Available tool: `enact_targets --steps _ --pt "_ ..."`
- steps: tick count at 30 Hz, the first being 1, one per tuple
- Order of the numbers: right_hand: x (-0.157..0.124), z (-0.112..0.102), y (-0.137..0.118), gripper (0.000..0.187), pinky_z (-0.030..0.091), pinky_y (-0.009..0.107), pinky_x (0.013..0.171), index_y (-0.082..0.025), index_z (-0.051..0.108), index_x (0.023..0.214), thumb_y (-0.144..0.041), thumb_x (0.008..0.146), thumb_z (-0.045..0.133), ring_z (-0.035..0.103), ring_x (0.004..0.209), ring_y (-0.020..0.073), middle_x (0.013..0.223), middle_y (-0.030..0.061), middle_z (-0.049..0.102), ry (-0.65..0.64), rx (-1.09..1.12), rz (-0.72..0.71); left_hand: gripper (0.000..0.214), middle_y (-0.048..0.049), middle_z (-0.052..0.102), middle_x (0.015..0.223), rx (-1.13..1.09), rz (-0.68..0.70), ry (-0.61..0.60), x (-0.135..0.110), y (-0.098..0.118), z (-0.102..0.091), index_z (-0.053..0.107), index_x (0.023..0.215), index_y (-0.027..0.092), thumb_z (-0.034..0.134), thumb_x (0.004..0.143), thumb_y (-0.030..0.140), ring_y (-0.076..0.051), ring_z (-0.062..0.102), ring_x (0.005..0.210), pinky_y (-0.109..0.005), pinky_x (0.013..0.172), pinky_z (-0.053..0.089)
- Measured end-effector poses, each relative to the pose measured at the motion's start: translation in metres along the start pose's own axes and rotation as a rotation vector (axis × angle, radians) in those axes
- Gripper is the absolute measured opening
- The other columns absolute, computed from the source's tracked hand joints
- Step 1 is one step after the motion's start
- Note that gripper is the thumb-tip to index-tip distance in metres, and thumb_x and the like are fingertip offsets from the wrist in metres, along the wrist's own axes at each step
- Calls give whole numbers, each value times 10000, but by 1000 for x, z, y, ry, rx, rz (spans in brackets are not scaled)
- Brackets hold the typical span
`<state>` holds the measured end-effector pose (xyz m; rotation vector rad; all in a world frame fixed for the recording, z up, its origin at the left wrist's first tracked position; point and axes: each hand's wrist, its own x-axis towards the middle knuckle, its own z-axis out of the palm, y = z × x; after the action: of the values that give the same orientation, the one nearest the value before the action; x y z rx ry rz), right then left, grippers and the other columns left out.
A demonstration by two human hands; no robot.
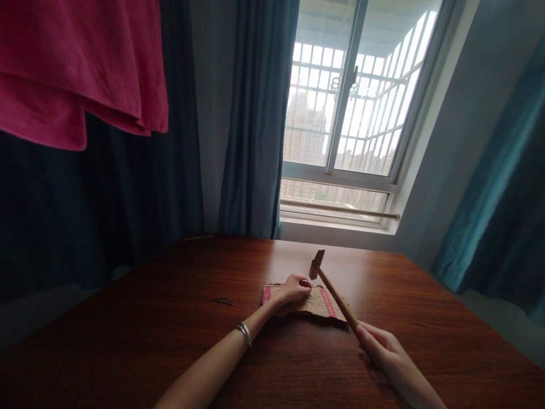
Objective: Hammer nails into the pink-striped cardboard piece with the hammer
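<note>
My right hand (pixel 377 346) is wrapped round the lower end of a wooden handle, holding a hammer (pixel 338 295). Its metal head is raised just above and right of my left fingertips. My left hand (pixel 295 288) rests over a piece of cardboard (pixel 317 304) with pink bands and many small dark dots. The thumb and fingers of that hand are pinched together, with dark red fingernails showing. What they hold, if anything, is too small to make out. To the left lie several thin dark nails (pixel 223 301) in a loose pile.
The brown wooden table (pixel 170 341) reaches back towards a barred window (pixel 340 113). Dark blue curtains (pixel 255 125) hang behind it, with another curtain (pixel 481 187) on the right. A pink cloth (pixel 85 68) hangs at the upper left.
</note>
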<state>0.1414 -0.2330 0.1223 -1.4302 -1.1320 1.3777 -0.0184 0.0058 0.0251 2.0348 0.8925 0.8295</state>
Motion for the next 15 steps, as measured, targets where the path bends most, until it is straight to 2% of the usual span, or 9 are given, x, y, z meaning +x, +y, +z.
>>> enact_targets --steps 9,15 --pt "7 -4 9 410 134 107 259 -228 468 992 -563 757 486 238 315 0 558 -83 390 34 29 7 198 -18 627 643 -9 15 18 1 -4 2 677 716 98 539 608 191 -138 529 620 -204 548 355" --pt "7 -4 9 404 153 114 253 -194 496 923 -561 754 486 250 313 2 550 -74 401 -26 -27 -20 199 -15 613 644 -56 -1 -6 0 -2 1 663 705 87 532 610 202 -126 515 605 -198 536 348"
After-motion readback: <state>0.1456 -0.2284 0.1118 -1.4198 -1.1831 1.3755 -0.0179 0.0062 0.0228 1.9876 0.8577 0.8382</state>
